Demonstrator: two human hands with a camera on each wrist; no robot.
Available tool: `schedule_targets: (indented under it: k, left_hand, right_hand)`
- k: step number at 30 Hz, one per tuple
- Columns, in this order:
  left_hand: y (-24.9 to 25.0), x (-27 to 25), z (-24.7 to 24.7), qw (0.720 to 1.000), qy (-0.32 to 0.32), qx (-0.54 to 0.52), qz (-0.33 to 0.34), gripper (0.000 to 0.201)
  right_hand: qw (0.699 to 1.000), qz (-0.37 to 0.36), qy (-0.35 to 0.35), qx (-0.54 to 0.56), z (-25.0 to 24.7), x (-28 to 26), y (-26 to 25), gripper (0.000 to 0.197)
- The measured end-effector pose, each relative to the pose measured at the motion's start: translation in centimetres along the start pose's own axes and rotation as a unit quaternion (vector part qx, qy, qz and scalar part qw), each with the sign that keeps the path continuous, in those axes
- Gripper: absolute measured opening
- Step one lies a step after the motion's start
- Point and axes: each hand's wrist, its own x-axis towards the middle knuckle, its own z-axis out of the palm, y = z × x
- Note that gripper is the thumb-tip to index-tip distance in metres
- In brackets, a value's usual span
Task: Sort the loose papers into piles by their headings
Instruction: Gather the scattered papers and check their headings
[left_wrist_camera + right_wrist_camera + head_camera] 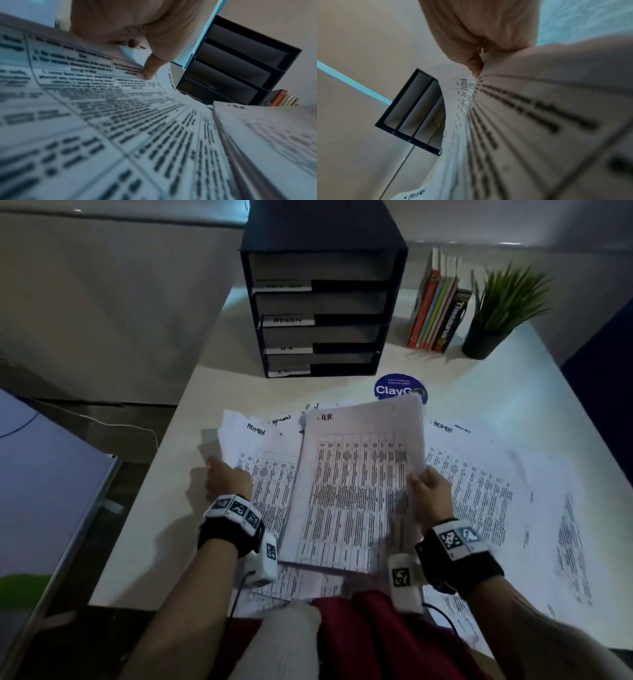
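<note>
We see a desk (513,392) from above, strewn with printed sheets that carry handwritten headings. Our right hand (430,491) pinches the right edge of a sheet headed H.R. (356,484), thumb on top and fingers under it, and holds it raised at the middle of the desk above the other papers. Our left hand (227,479) rests on the ADMIN papers (263,460) at the left; in the left wrist view its thumb (151,67) presses down on the top sheet, the fingers curled toward the paper's edge. More ADMIN sheets (479,474) lie spread to the right. At the far side stands a black tray rack (322,309) with labelled shelves, and beside it some books (436,306) and a potted plant (496,313).

To do this step well, we judge we should keep the left hand pinning the ADMIN pile so nothing slides, read the heading before letting go, and lay the H.R. sheet flat on a bare patch well apart from both ADMIN groups, edges squared, heading showing
</note>
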Motion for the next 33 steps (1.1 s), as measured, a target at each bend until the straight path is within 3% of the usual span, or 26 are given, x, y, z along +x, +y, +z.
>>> schedule_targets:
  k: [4,10,14,16,20,22,25,29,31,33]
  left_hand:
    - [-0.6,-1.0,-0.3,0.998,0.055,0.007,0.021,0.064]
    - [-1.0,-1.0,-0.8,0.996,0.012,0.085,0.039,0.054]
    - [0.0,-0.4,-1.4,0.989,-0.047,0.136,0.039,0.047]
    - [0.4,-0.7,-1.4,0.981,-0.043,0.188,0.033,0.04]
    - [0.6,-1.9,-0.4,0.964,0.001,0.216,0.158,0.033]
    - [1.0,-2.2,-0.5,0.976,-0.035,0.114,0.184,0.026]
    - [1.5,-2.2,-1.9,0.99,-0.107,-0.036,0.082,0.036]
    - [1.6,-1.8,-3.4,0.942,-0.288,-0.157,-0.07,0.07]
    - [1.4,-1.4,-3.3,0.933,-0.334,-0.122,-0.052,0.082]
    - [1.3,-1.2,-2.8,0.94,-0.328,-0.09,-0.013,0.083]
  right_hand:
    - [0.999,0.042,-0.026,-0.007,1.2,-0.4,0.8,0.021]
    - [0.996,0.093,-0.013,-0.006,1.0,0.0,1.0,0.01]
    - [0.985,0.159,-0.042,0.054,0.3,0.3,0.4,0.011]
    - [0.985,0.156,-0.061,0.046,0.3,0.2,-0.2,0.013]
    - [0.983,0.148,-0.103,0.034,1.2,-0.6,-1.2,0.018]
    - [0.981,0.149,-0.122,0.034,1.7,-0.9,-1.4,0.018]
    - [0.979,0.157,-0.132,0.023,2.3,-0.7,-1.4,0.02]
    - [0.972,0.16,-0.17,-0.002,3.1,-0.2,-1.4,0.025]
    - [0.972,0.135,-0.189,-0.032,3.8,-0.2,-1.6,0.024]
    - [0.969,0.106,-0.211,-0.073,4.5,0.0,-1.8,0.023]
